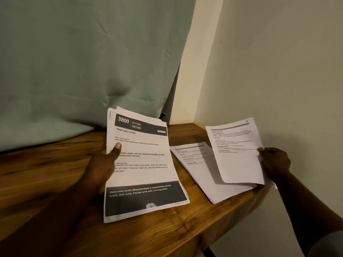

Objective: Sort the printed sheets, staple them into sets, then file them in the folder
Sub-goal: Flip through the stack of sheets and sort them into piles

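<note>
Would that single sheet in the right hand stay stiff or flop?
Likely floppy: the single sheet, pinched at one edge by the right hand, bends along its bottom. Probably very light, since a fingertip pinch carries it.

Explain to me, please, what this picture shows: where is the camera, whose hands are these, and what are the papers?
There is no machine here: a person works with bare hands, and the one camera sits on the person's head, looking forward and down. The left hand holds a stack of printed sheets, with its thumb on the top page, which reads "Wash baby bottle". The right hand pinches a single sheet by its edge and holds it over a small pile that lies flat on the wooden table. Behind are a green cloth and a pale wall.
</note>
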